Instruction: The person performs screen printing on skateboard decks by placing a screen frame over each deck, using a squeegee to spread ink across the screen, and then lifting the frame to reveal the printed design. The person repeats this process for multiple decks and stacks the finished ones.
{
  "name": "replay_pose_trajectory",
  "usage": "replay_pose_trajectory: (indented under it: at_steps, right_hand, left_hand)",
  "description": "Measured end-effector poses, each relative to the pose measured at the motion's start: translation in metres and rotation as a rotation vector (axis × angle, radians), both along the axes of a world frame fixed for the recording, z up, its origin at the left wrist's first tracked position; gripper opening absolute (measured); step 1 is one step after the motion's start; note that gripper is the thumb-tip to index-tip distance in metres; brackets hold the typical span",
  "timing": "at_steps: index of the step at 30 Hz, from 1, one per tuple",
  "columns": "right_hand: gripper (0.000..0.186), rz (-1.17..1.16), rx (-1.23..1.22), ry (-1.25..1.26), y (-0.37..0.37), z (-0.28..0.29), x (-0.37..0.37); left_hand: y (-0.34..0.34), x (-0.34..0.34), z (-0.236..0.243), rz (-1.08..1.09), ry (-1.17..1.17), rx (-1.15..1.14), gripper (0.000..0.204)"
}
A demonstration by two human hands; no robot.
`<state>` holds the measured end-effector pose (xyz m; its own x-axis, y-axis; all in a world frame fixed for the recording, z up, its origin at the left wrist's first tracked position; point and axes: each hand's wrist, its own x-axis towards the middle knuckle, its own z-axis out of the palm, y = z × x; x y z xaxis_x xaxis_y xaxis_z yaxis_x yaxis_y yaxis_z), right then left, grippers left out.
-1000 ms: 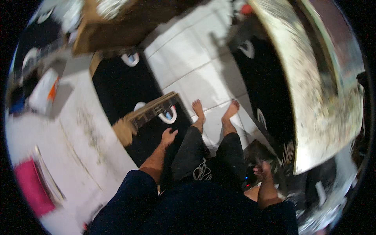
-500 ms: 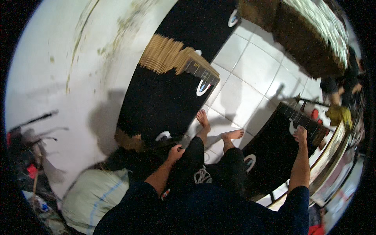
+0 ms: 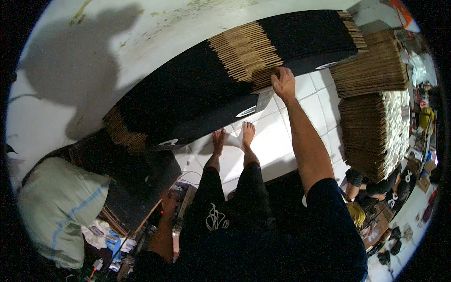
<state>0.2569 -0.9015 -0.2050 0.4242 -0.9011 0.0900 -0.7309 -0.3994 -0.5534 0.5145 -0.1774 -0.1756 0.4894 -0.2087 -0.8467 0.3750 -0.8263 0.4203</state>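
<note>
Along the wall runs a long row of flat cardboard pieces (image 3: 174, 101), tightly packed, with black sections and bare brown ones. My right hand (image 3: 283, 85) reaches forward to the near edge of the brown section (image 3: 244, 49). Its fingers are curled against the piece ends there, closed on the cardboard pieces. Just below hangs a grey-patterned face (image 3: 264, 101), beside a white oval mark (image 3: 246, 112). Low on the left, my left hand (image 3: 169, 199) is beside a dark box-like block (image 3: 141, 181). Shadow and blur hide its fingers.
A stuffed pale sack (image 3: 61, 207) with a blue stripe leans at the left. Brown bundles (image 3: 369, 61) and a stack with a white side (image 3: 364, 134) stand at the right. Another person (image 3: 376, 183) sits low beyond them. Cables and clutter lie near my left arm.
The view has turned to the right. My right hand has left the black stack at the right and reached the long row's brown section. My left hand has moved from beside my knee to the dark block.
</note>
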Motion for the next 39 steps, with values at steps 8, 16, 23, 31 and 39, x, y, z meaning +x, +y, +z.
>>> replay_pose_trajectory:
  at_steps: [8,16,23,31,39]
  right_hand:
    - [0.052,0.089,0.169,0.143,0.005,0.006,-0.014]
    - [0.030,0.162,0.114,0.342,0.073,0.050,-0.078]
    - [0.065,-0.252,0.981,0.314,0.075,0.039,-0.155]
    - [0.118,-0.424,1.594,0.416,0.134,-0.019,-0.183]
    - [0.111,-0.172,1.356,0.758,0.104,-0.010,-0.165]
  left_hand:
    - [-0.019,-0.094,0.008,0.231,0.072,-0.014,0.057]
    - [-0.043,0.084,0.020,0.898,-0.001,-0.183,0.065]
    - [0.021,0.197,-0.026,1.004,0.427,-0.554,0.086]
    - [0.001,0.206,-0.025,0.781,0.804,-0.335,0.107]
    - [-0.021,0.233,-0.034,0.324,0.636,0.089,0.088]
